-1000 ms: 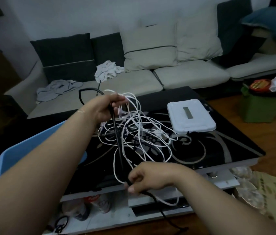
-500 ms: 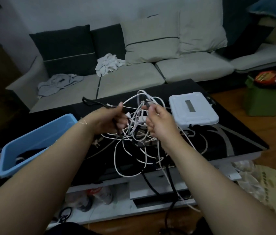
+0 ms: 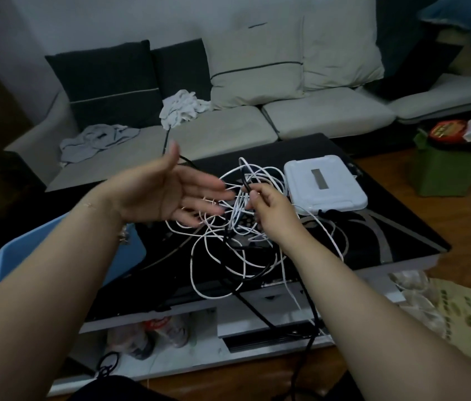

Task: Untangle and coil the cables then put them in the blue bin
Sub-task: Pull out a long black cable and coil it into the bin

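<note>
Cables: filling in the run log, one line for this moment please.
left hand open | right hand pinches black cable | white cables tangled | bin waiting

blue bin (image 3: pixel 130 250) mostly behind left forearm, contents hidden

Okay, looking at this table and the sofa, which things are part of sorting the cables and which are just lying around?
Part of the job:
white cables, tangled on the table
black cable, pinched by the right hand
blue bin
left hand, open

Just lying about:
white box
white cloth and grey cloth on the sofa
green bin
</note>
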